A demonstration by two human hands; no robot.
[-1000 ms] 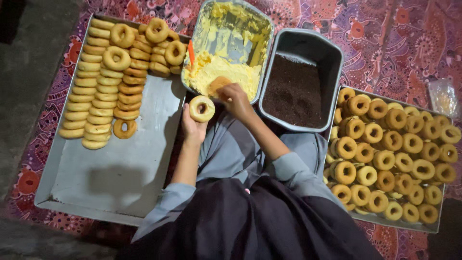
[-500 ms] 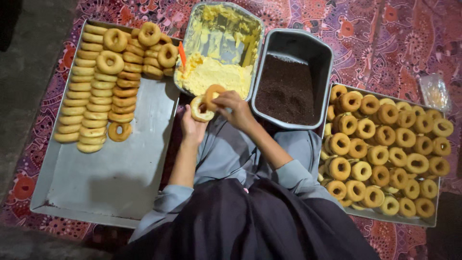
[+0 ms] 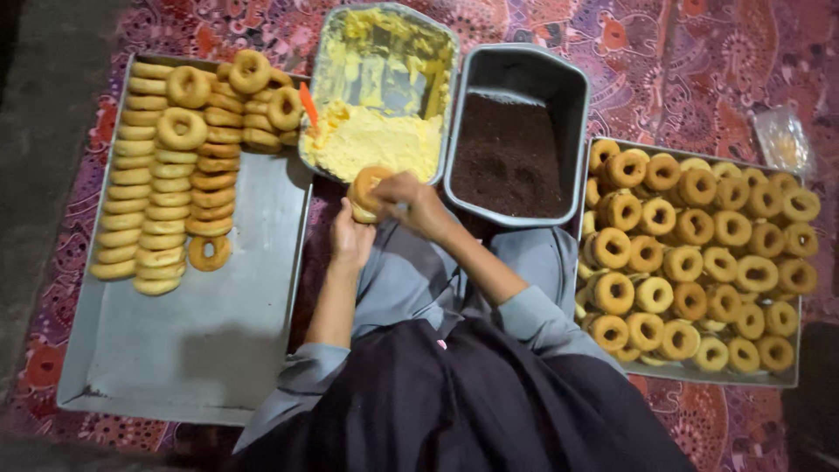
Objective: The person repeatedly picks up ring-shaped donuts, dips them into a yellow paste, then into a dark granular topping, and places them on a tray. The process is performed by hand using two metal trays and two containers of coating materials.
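My left hand [image 3: 350, 238] holds a ring doughnut [image 3: 364, 192] up on edge just in front of the pan of yellow cream [image 3: 377, 138]. My right hand [image 3: 412, 203] rests against the doughnut's right side, gripping a thin tool whose light handle shows below the fingers. The tool's end is hidden behind the doughnut. To the right of the cream pan stands a grey pan of dark brown sprinkles [image 3: 509, 154].
A large metal tray [image 3: 201, 332] on my left carries rows of stacked doughnuts [image 3: 166, 175] along its far side. On my right, another tray [image 3: 699, 376] is packed with several doughnuts [image 3: 690, 253]. An orange-handled tool [image 3: 308, 105] lies in the cream. A patterned red cloth [image 3: 699, 61] covers the floor.
My right hand has come back from the cream pan to the doughnut. The doughnut has turned from lying flat to standing on edge, and both hands have shifted slightly toward the cream pan.
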